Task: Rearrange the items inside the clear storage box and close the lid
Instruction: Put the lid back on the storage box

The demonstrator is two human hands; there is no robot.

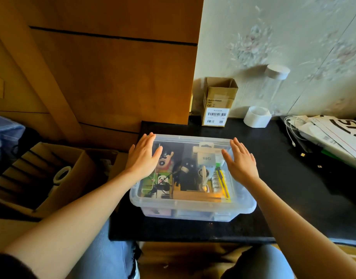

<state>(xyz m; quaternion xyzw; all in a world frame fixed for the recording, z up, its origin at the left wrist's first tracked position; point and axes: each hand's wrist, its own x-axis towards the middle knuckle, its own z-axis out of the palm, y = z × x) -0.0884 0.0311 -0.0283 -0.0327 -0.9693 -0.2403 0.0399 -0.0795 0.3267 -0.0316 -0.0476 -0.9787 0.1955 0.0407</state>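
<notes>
A clear storage box (193, 215) stands on the black table, and its clear lid (191, 202) lies on top of it. Through the lid I see a panda card (161, 183), a black figure (186, 172), a grey packet marked Q8B (206, 158) and a yellow cutter (222, 182). My left hand (144, 158) lies flat on the lid's left side with straight fingers. My right hand (240, 160) lies flat on the lid's right side in the same way.
At the back of the black table (283, 190) stand a small cardboard box (217, 101) and a white roll (256, 116), with a tall clear jar (273, 85) behind. Papers and cables (330, 135) lie at the right. A wooden cabinet and an open carton (52, 174) are at the left.
</notes>
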